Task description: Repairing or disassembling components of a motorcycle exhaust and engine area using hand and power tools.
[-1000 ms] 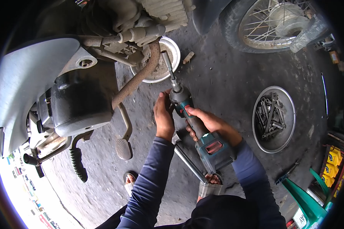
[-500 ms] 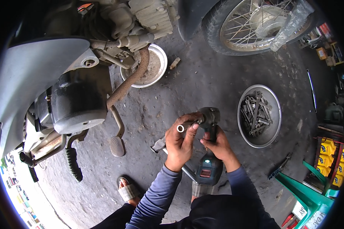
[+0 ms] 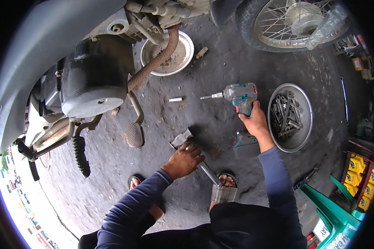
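Observation:
My right hand (image 3: 257,123) is wrapped around the handle of a cordless impact driver (image 3: 240,92). The driver lies sideways at the floor, its thin bit pointing left. Its battery end shows partly beside my wrist. A small metal socket (image 3: 175,99) rests on the floor, left of the bit and apart from it. Lower down, my left hand (image 3: 183,160) closes over the shaft of a hammer (image 3: 181,138), just below its metal head. The hammer's handle (image 3: 210,173) slants down toward my right foot. My palm hides part of the shaft.
A motorcycle (image 3: 93,79) stands at the left with its pedal (image 3: 135,135) low. A metal basin (image 3: 190,50) sits under its exhaust pipe. Right of the driver is a bowl (image 3: 305,128) of wrenches and sockets. A spoked wheel (image 3: 247,29) and a green stool (image 3: 332,216) stand farther off.
The driver went from both hands to the floor at the upper right, my right hand still on it. The socket left my left hand for the floor. My left hand moved down onto the hammer.

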{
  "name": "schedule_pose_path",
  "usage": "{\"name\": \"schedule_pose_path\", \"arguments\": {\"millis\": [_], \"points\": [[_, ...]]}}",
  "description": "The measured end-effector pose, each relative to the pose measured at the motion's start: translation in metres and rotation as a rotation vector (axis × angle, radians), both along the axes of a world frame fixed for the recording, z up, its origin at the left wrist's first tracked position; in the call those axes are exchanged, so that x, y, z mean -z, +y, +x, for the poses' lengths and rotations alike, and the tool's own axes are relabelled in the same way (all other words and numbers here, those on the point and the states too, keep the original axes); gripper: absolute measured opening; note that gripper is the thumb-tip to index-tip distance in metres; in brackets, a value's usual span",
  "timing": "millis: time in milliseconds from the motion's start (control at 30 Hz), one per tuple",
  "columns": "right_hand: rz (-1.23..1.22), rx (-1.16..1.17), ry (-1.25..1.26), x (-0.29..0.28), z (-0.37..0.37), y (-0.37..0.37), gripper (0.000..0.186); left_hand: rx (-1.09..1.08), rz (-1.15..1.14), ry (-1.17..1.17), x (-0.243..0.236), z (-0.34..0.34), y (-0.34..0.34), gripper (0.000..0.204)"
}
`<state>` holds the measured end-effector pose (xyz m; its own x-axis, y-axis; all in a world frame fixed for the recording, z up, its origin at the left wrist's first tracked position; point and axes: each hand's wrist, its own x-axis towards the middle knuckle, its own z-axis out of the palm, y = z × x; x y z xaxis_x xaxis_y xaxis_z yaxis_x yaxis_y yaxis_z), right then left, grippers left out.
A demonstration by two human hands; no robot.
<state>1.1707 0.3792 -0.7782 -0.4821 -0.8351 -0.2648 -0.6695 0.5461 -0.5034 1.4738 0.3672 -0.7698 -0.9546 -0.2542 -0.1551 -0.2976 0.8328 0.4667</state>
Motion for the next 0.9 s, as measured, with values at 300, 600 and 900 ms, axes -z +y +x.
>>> {"name": "schedule_pose_path", "arguments": {"millis": [300, 600, 900], "points": [[-0.244, -0.208, 0.447, -0.035, 0.013, 0.018, 0.05, -0.588, 0.333, 0.014, 0.0, -0.02, -0.073, 0.03], [0.076, -0.479, -0.157, -0.015, 0.128, 0.069, 0.039, -0.79, 0.246, 0.21, 0.034, -0.023, -0.137, 0.03], [-0.298, -0.059, -0.729, 0.02, 0.162, 0.065, 0.037, -1.19, 1.23, 0.679, -0.026, -0.033, -0.05, 0.012]]}}
